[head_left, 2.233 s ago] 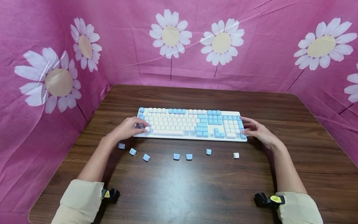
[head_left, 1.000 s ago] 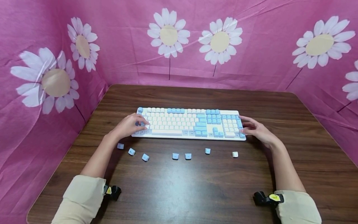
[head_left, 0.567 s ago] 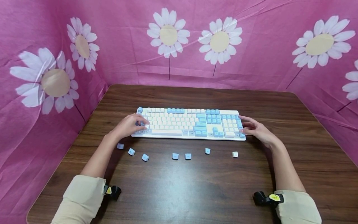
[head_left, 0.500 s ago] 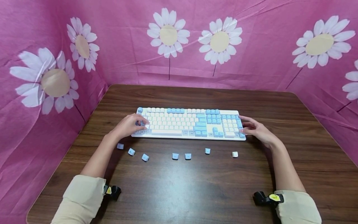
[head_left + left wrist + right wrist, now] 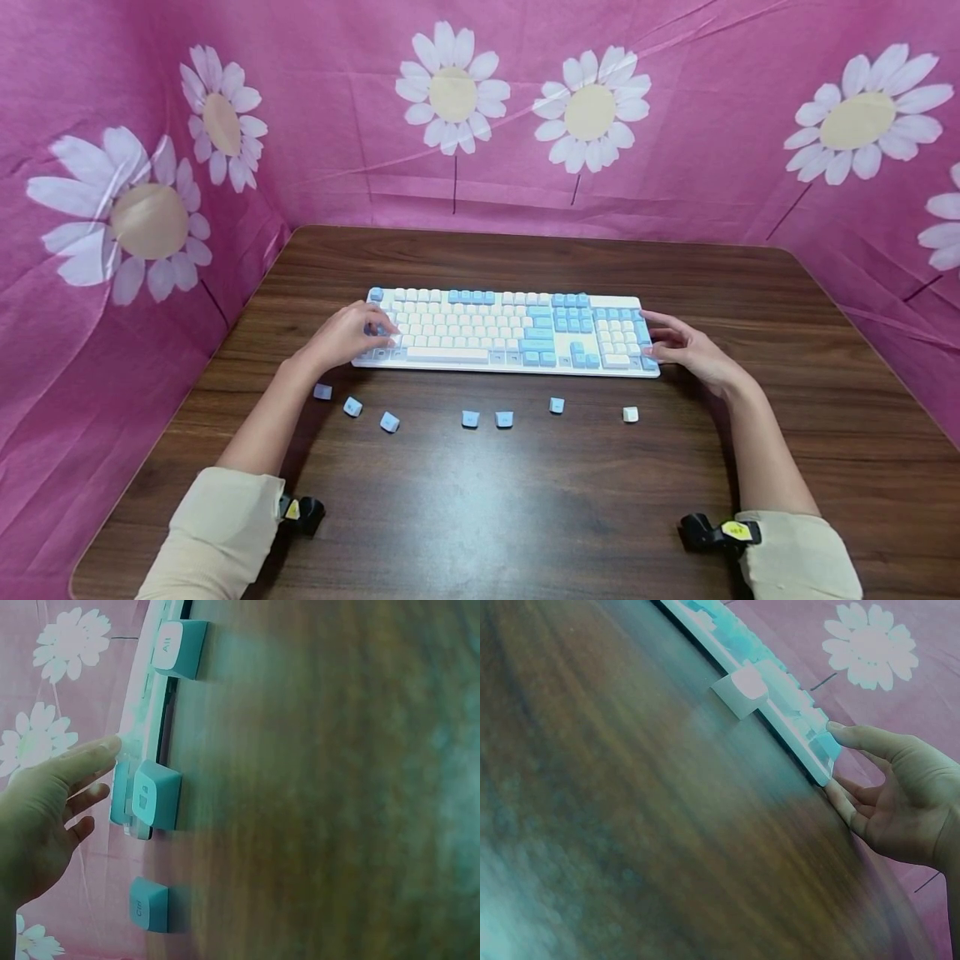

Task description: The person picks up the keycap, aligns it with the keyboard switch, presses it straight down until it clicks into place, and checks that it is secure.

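A full-size keyboard (image 5: pixel 450 354) with white and light blue keycaps lies across the middle of the table. My left hand (image 5: pixel 347 335) reaches over its left end, thumb and index finger closed about a white keycap (image 5: pixel 397 340) near the lower left row. In the left wrist view the fingertips of that hand (image 5: pixel 52 802) are partly hidden behind the keyboard. My right hand (image 5: pixel 693 354) holds the keyboard's right end, with thumb and fingers at its edge; the right wrist view shows this hand (image 5: pixel 900 787) gripping the corner. Bare sockets (image 5: pixel 381 354) show along the bottom row.
Loose keycaps lie in a row before the keyboard: blue ones marked Ctrl (image 5: pixel 149 904) and Alt (image 5: pixel 180 649), several other blue ones such as this keycap (image 5: pixel 470 419), and a white keycap (image 5: pixel 630 414) at right. Pink flowered cloth (image 5: pixel 510 192) hangs behind the wooden table (image 5: pixel 480 500).
Since the earliest frame my left thumb and index finger have shifted slightly farther back over the keys. In the last second both hands, the keyboard and the loose keycaps have stayed nearly still.
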The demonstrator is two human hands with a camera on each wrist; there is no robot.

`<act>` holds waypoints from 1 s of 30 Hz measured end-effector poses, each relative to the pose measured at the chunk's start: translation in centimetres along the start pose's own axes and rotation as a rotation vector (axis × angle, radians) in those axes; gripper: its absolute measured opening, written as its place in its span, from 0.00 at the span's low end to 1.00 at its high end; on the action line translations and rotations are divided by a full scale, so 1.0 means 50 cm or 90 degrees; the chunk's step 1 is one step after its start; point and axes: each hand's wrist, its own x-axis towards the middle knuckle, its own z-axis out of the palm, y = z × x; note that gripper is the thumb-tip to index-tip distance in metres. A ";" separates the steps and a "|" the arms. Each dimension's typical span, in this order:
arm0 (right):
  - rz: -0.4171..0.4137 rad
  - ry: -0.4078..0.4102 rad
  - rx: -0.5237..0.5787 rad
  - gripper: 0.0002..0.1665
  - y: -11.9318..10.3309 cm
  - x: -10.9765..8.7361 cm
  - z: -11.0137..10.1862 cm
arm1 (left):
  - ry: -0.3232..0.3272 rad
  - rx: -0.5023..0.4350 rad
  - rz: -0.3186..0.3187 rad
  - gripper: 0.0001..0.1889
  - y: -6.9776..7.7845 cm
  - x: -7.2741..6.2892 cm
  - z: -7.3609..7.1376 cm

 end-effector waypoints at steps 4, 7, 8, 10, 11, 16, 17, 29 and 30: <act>0.003 -0.001 -0.001 0.41 0.001 0.001 0.000 | 0.001 -0.017 -0.002 0.05 0.000 0.000 0.000; 0.000 -0.001 0.000 0.41 0.002 0.001 -0.001 | 0.001 -0.023 0.003 0.04 0.000 0.001 0.000; 0.000 0.000 -0.001 0.41 0.001 0.001 -0.002 | 0.000 -0.024 0.003 0.04 0.001 0.001 0.000; -0.002 0.001 -0.001 0.42 0.001 0.002 -0.002 | -0.004 -0.020 0.000 0.04 0.002 0.002 -0.001; -0.002 0.001 -0.001 0.42 0.000 0.002 -0.002 | -0.005 -0.017 -0.002 0.04 0.003 0.003 0.000; 0.003 0.001 -0.002 0.42 -0.001 0.002 -0.004 | -0.003 -0.006 -0.002 0.04 0.003 0.004 0.002; 0.004 0.001 -0.003 0.42 -0.001 0.002 -0.004 | -0.001 -0.007 -0.001 0.04 0.003 0.003 0.002; 0.008 -0.001 -0.007 0.42 -0.001 0.000 -0.001 | 0.000 0.036 0.026 0.05 0.001 -0.001 0.004; 0.006 -0.002 -0.007 0.42 -0.001 0.000 -0.001 | 0.001 0.039 0.028 0.05 0.001 -0.001 0.004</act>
